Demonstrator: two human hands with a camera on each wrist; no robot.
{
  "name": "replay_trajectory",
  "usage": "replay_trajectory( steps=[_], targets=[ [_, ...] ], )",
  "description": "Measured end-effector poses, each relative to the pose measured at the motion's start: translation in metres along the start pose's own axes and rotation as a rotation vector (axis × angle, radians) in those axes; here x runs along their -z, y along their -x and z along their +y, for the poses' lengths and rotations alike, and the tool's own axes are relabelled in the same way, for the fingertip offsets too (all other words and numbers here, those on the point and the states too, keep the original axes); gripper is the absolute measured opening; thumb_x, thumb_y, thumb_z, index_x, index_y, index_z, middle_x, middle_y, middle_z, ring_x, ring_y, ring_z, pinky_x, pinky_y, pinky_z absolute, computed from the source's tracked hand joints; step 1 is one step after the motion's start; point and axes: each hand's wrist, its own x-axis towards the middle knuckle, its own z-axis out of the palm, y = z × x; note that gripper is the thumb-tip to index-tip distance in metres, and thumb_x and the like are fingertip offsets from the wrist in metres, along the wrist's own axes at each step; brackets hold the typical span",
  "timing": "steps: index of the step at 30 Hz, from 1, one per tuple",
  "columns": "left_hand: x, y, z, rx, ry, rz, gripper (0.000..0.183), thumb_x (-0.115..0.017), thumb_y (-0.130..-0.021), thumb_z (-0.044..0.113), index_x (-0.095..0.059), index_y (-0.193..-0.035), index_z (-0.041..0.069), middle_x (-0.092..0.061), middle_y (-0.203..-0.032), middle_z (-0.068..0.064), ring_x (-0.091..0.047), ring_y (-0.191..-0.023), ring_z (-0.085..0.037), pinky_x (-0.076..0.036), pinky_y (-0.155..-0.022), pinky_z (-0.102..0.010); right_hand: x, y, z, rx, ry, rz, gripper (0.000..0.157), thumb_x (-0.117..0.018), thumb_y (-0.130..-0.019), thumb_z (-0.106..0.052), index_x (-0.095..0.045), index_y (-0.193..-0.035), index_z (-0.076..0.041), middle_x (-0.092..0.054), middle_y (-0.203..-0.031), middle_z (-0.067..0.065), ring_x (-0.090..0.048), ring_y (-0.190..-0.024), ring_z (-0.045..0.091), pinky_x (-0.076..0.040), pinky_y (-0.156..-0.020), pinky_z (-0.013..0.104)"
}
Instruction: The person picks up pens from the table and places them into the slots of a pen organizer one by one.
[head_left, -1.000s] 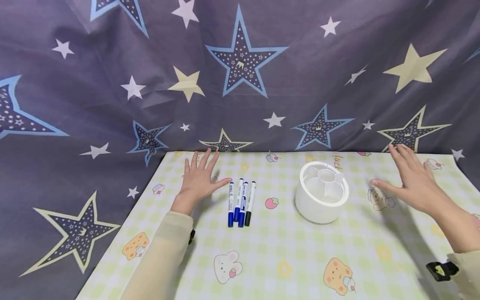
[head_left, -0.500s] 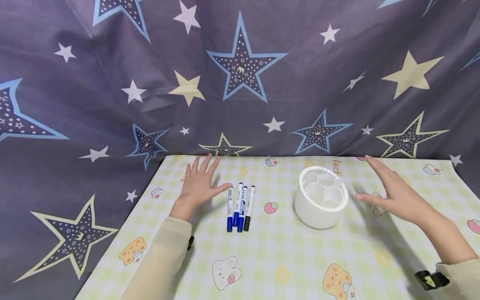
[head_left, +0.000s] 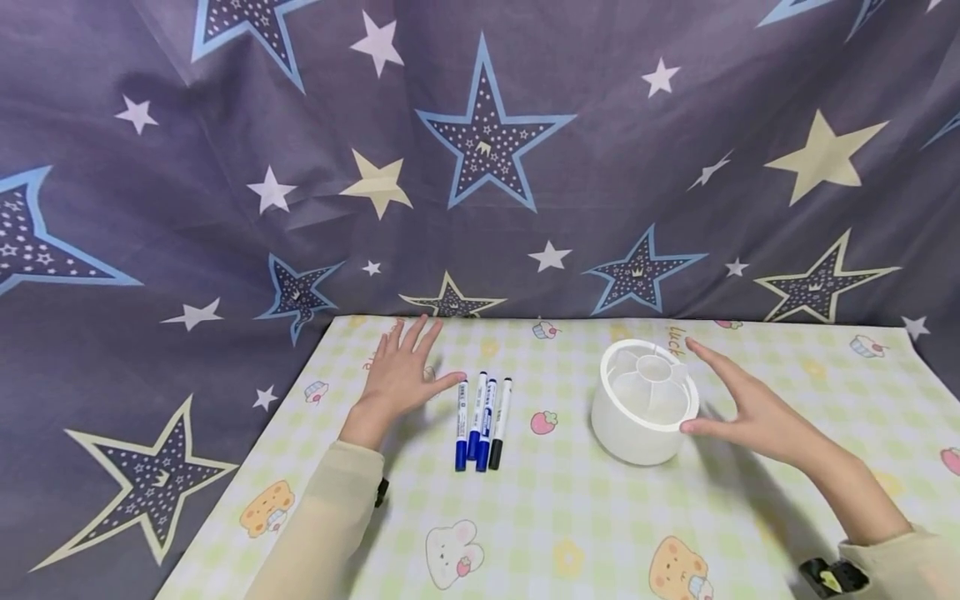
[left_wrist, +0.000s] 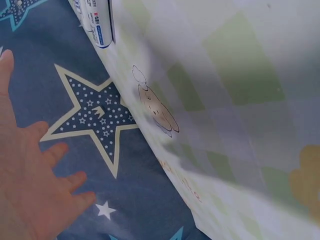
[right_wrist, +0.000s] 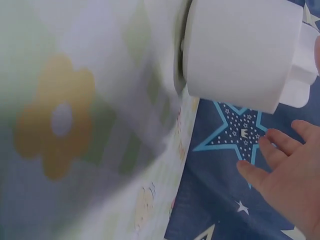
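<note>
A round white organizer (head_left: 637, 433) with inner dividers stands upright on the table. My right hand (head_left: 761, 417) is just to its right, with thumb and fingers spread apart and nothing between them. The thumb tip comes up to the rim; whether it touches, I cannot tell. In the right wrist view the organizer (right_wrist: 240, 50) is on its side beyond the hand (right_wrist: 295, 170). Several whiteboard markers (head_left: 483, 421) lie side by side, with blue caps and one black cap. Left of them, my left hand (head_left: 397, 379) spreads its fingers, its thumb close to the nearest marker.
A green-and-white checked cloth (head_left: 570, 492) with cartoon prints covers the table. Behind its far edge hangs a dark curtain (head_left: 525, 242) with stars. Wrist bands with black parts (head_left: 832, 577) sit by the sleeves.
My right hand has moved left, from well right of the organizer to beside it. My left hand stays by the markers. The head view has tilted slightly upward.
</note>
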Motion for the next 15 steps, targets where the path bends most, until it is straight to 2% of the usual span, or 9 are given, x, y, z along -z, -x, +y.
replay_trajectory(
  steps=[1,3,5,7,11,15],
  targets=[
    [0.0,0.001,0.0,-0.001,0.004,-0.001,0.097,-0.051,-0.084,0.078,-0.02,-0.16,0.026,-0.017,-0.168,-0.006,-0.006,-0.155,-0.042,-0.012,-0.126,-0.06,-0.003,0.0,0.0,0.011,-0.001,0.001,0.107,-0.085,-0.077,-0.024,-0.018,-0.16,-0.024,-0.027,-0.162,0.022,-0.026,-0.151,0.029,-0.03,-0.113,0.07],
    [0.0,0.002,0.0,-0.007,0.009,0.002,0.097,-0.051,-0.085,0.077,-0.022,-0.16,0.024,-0.018,-0.168,-0.007,-0.006,-0.155,-0.042,-0.013,-0.126,-0.06,-0.007,0.0,0.001,0.032,-0.003,0.004,0.107,-0.086,-0.076,-0.024,-0.019,-0.16,-0.024,-0.03,-0.161,0.022,-0.022,-0.149,0.003,-0.032,-0.123,0.043],
    [0.0,0.003,0.001,-0.015,0.01,0.014,0.096,-0.052,-0.085,0.077,-0.024,-0.159,0.023,-0.02,-0.167,-0.008,-0.008,-0.154,-0.043,-0.015,-0.126,-0.06,-0.011,0.0,0.001,0.043,-0.007,0.008,0.105,-0.086,-0.076,-0.023,-0.022,-0.159,-0.022,-0.034,-0.159,0.022,-0.019,-0.138,-0.018,-0.028,-0.118,0.013],
    [0.001,0.004,0.002,-0.02,0.008,0.019,0.096,-0.052,-0.085,0.076,-0.024,-0.159,0.022,-0.021,-0.167,-0.008,-0.009,-0.154,-0.043,-0.015,-0.126,-0.059,-0.015,0.0,0.002,0.049,-0.019,0.007,0.102,-0.087,-0.076,-0.023,-0.026,-0.158,-0.016,-0.037,-0.157,0.024,-0.018,-0.133,-0.025,-0.019,-0.102,-0.007],
    [0.002,0.004,0.004,-0.028,0.013,0.024,0.096,-0.052,-0.085,0.076,-0.023,-0.16,0.023,-0.022,-0.166,-0.009,-0.009,-0.154,-0.043,-0.016,-0.126,-0.058,-0.02,0.0,0.004,0.046,-0.064,0.012,0.093,-0.086,-0.076,-0.019,-0.035,-0.152,-0.003,-0.04,-0.153,0.028,-0.02,-0.132,-0.026,-0.02,-0.103,-0.008],
    [0.002,0.004,0.005,-0.033,0.022,0.029,0.096,-0.054,-0.086,0.074,-0.023,-0.16,0.022,-0.025,-0.165,-0.011,-0.013,-0.153,-0.043,-0.018,-0.126,-0.059,-0.021,-0.001,0.004,0.048,-0.104,0.024,0.086,-0.085,-0.077,-0.016,-0.04,-0.149,-0.003,-0.04,-0.152,0.03,-0.026,-0.133,-0.023,-0.023,-0.105,-0.006]
  ],
)
